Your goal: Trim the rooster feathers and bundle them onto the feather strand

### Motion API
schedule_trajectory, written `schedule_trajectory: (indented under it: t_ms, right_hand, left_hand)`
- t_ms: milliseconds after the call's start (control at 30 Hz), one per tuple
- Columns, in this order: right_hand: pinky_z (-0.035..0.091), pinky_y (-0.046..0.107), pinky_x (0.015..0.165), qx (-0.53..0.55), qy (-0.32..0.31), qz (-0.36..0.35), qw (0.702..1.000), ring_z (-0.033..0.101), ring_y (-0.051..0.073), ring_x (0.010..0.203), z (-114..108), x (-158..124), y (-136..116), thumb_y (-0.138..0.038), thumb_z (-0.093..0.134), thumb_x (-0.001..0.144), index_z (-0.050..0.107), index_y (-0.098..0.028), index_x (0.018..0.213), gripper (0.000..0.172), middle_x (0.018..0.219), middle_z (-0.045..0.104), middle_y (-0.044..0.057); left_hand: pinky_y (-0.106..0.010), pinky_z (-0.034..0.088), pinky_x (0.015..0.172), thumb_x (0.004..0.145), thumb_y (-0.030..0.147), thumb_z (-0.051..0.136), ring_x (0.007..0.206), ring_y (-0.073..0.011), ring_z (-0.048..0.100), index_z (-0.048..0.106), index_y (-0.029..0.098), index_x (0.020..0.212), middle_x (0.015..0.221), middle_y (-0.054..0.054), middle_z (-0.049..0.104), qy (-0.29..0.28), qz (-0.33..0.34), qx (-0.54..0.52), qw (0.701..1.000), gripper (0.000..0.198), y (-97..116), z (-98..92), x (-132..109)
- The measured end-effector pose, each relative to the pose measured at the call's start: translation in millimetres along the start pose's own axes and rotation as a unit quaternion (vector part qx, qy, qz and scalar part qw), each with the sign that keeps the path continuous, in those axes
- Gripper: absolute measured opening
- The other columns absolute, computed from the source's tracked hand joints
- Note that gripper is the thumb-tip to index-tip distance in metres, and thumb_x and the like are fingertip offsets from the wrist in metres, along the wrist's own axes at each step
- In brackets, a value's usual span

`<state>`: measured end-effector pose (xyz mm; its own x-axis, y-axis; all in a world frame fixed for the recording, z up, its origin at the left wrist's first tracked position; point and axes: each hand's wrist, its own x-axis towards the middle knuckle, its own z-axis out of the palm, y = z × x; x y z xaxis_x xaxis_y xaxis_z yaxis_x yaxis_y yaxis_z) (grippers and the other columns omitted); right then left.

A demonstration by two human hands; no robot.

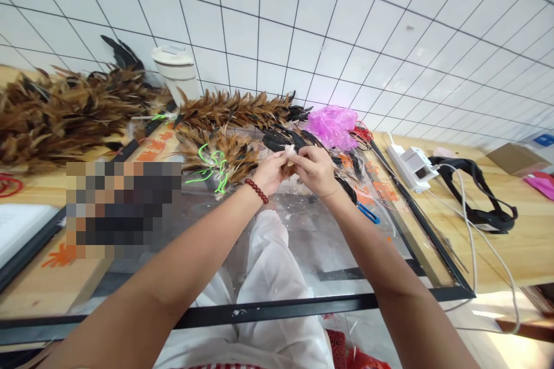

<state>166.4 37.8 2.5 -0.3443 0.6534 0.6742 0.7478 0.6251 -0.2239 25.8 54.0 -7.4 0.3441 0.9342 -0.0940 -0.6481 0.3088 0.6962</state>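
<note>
In front of me, above the glass-topped table (346,248), my left hand (269,174) and my right hand (317,170) meet at the fingertips. Both pinch a feather (289,150) whose white, fluffy base shows between the fingers; the rest of it is mostly covered. A beaded bracelet circles my left wrist. Just behind my hands lie long black feathers (279,139). To the left is a bundle of brown feathers (234,153) with bright green string (212,164) on it. Near my right forearm lies a tool with blue handles (367,213), partly hidden.
Brown feather strands (238,109) lie along the wall, beside a white lidded cup (175,72) and a large feather pile (64,109). A pink plastic bag (333,127) is at the back. Rightward are a power strip (404,167), cables and a black strap frame (480,196).
</note>
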Motion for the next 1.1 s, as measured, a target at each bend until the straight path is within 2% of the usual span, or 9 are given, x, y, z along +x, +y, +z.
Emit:
schedule_trajectory:
  t_ms: [267,333,400,500,567,733,867,967,1100]
  right_hand:
    - [0.042,0.035,0.076,0.0,0.032,-0.074,0.997,0.057,0.017,0.08,-3,0,1,-0.023,0.053,0.086,0.071,-0.028,0.093,0.02,0.088,0.065,0.005]
    - [0.045,0.034,0.076,0.065,0.048,-0.029,0.996,0.059,0.017,0.082,-1,0,0,-0.027,0.055,0.085,0.071,-0.025,0.093,0.018,0.09,0.065,0.006]
    - [0.049,0.032,0.073,0.149,0.079,0.067,0.984,0.061,0.016,0.08,2,2,0,-0.032,0.056,0.086,0.07,-0.022,0.093,0.02,0.089,0.065,0.006]
    - [0.051,0.03,0.07,0.262,0.087,0.207,0.938,0.06,0.015,0.074,7,6,1,-0.041,0.061,0.081,0.069,-0.019,0.096,0.027,0.086,0.065,0.005]
    - [0.052,0.03,0.071,0.344,0.049,0.251,0.904,0.06,0.014,0.074,7,9,3,-0.043,0.067,0.075,0.068,-0.019,0.101,0.035,0.085,0.065,0.003]
    - [0.052,0.031,0.071,0.54,-0.107,0.272,0.79,0.063,0.015,0.072,-8,8,6,-0.043,0.073,0.069,0.061,-0.021,0.118,0.055,0.08,0.066,0.001]
    - [0.053,0.032,0.065,0.601,-0.144,0.277,0.736,0.064,0.016,0.065,-14,6,6,-0.043,0.072,0.071,0.063,-0.017,0.112,0.05,0.072,0.068,0.001]
    - [0.053,0.03,0.057,0.595,-0.128,0.298,0.736,0.063,0.015,0.056,-11,6,4,-0.044,0.073,0.069,0.066,-0.015,0.098,0.041,0.063,0.067,0.001]
    - [0.048,0.024,0.045,0.557,-0.033,0.333,0.761,0.056,0.011,0.044,-3,8,1,-0.044,0.078,0.063,0.062,-0.017,0.073,0.034,0.053,0.06,-0.003]
  left_hand:
    - [-0.021,0.043,0.054,0.066,0.021,0.076,0.053,-0.0076,0.053,0.06,0.014,0.074,0.062,0.002,0.058,-0.006,-0.001,-0.015,1.0,0.019,-1,-1.5,1]
    - [-0.022,0.044,0.055,0.066,0.023,0.077,0.054,-0.0078,0.054,0.059,0.013,0.073,0.063,0.002,0.059,0.017,0.022,-0.003,1.0,0.022,-3,-0.7,1]
    - [-0.023,0.045,0.055,0.068,0.027,0.076,0.054,-0.0088,0.055,0.06,0.012,0.074,0.061,0.001,0.059,0.038,0.049,0.028,0.998,0.023,-4,0.6,2]
    - [-0.021,0.042,0.05,0.073,0.031,0.072,0.049,-0.0084,0.053,0.059,0.012,0.072,0.056,0.001,0.057,0.053,0.085,0.092,0.991,0.023,-6,2.3,1]
    - [-0.02,0.039,0.047,0.074,0.032,0.071,0.046,-0.0066,0.049,0.057,0.013,0.068,0.053,0.002,0.054,0.04,0.099,0.123,0.987,0.024,-6,3.0,0]
    - [-0.018,0.035,0.044,0.075,0.034,0.07,0.044,-0.0056,0.047,0.054,0.012,0.062,0.052,0.002,0.05,-0.041,0.056,0.137,0.988,0.03,-4,3.2,-3]
    - [-0.02,0.039,0.046,0.072,0.033,0.073,0.045,-0.0071,0.049,0.054,0.012,0.064,0.053,0.002,0.051,-0.091,0.004,0.128,0.988,0.029,-3,2.0,-5]
    - [-0.021,0.04,0.047,0.074,0.032,0.071,0.045,-0.007,0.048,0.055,0.012,0.066,0.054,0.002,0.051,-0.104,-0.003,0.122,0.987,0.027,-4,1.6,-8]
    - [-0.021,0.04,0.047,0.076,0.029,0.068,0.048,-0.0083,0.052,0.057,0.01,0.068,0.058,-0.001,0.055,-0.112,-0.003,0.13,0.985,0.023,-3,3.5,-8]
